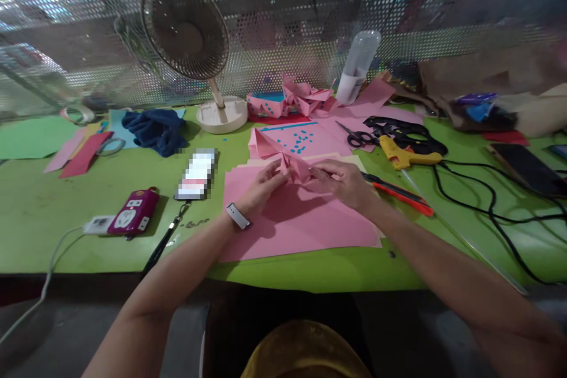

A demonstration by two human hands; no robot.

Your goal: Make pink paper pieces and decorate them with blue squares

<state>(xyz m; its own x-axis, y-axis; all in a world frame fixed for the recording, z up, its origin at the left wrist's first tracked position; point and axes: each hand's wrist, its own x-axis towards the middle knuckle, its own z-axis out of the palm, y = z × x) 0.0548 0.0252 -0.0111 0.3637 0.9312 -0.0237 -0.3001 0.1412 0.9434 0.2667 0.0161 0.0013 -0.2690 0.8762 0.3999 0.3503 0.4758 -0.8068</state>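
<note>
Between my two hands is a small folded piece of pink paper [296, 169], with creased flaps standing up. My left hand [268, 183] grips its left side, thumb and fingers closed on the paper; a watch strap [238, 216] is round that wrist. With the fingertips of my right hand [340, 179] I pinch the right side of the folded paper. Below both hands lies a stack of large pink sheets [283, 227]. Just beyond sits another pink sheet [325, 140] with small blue paper bits [301, 142] scattered on it.
Folded pink paper shapes [305, 97] stand at the back by an upturned bottle [358, 68]. To the right are scissors [359, 137], a yellow glue gun [405, 156], a red cutter [405, 197] and cables. A fan [221, 115], blue cloth [155, 130], phone [197, 174] and purple power bank [134, 212] are left.
</note>
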